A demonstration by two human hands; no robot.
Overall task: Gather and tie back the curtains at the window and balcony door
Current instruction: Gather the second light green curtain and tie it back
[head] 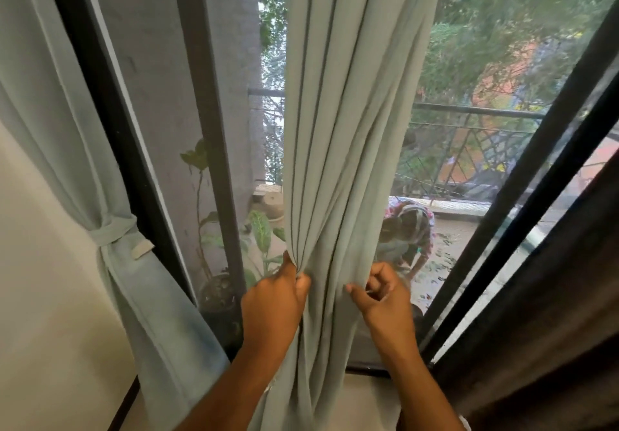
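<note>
- The middle curtain (338, 136), pale grey-green, hangs in front of the glass door, bunched into long vertical folds that narrow toward the hands.
- The left hand (273, 306) is closed on the left edge of this curtain, thumb and fingers pinching a cluster of pleats together; the fabric fans upward from the pinch.
- The right hand (382, 296) is curled almost into a fist at the curtain's right edge, thumb pressed against the cloth; the fingers fold behind the fabric, so exactly how much cloth they hold cannot be told.
- The two hands sit at about the same height, with a loose band of curtain between them, and the cloth falls on down between the forearms.
- At the left edge of the door frame (100, 102), a second curtain (57, 102) of the same colour is already gathered and bound by a fabric tieback (114, 233), against the white wall (37, 263).
- A dark brown curtain (549, 313) hangs along the right side.
- Through the glass, potted plants (258, 239) stand on the balcony, with a metal railing (469, 142) and trees beyond.
</note>
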